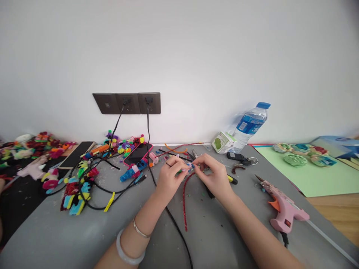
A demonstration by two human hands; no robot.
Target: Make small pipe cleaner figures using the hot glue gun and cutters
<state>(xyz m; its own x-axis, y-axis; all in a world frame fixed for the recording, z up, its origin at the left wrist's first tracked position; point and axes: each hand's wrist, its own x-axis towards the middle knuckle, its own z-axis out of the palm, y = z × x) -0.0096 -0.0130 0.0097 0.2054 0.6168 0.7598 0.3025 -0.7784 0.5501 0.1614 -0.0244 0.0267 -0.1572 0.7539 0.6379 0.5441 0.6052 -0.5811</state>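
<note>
Step in hand: two-handed fingertip work on a small fuzzy piece [189, 165]. The piece is located above the middle of the bench [117, 233], nearer its far edge at the wall than the near side.

Left hand [173, 172]: thumb and forefinger pinch the piece. Right hand [213, 173]: thumb and forefinger pinch at the opposite side of the same spot; the exact contact is too small to verify. A red tinsel strand [184, 203] curves from beneath the fingertips toward the near side of the bench. Whether its upper end is gripped cannot be determined.

Next move: this appears to call for a steady left pinch and fine adjustment by the right fingertips, with the strand's loose tail clear of the black cable [175, 221] running beside it. Excess pressure could flatten the piece.

Adjacent equipment: a pink glue gun [283, 209] lies near the right edge of the bench, apart from both hands. A yellow-and-black handle [232, 180] lies beside the right hand.
</note>
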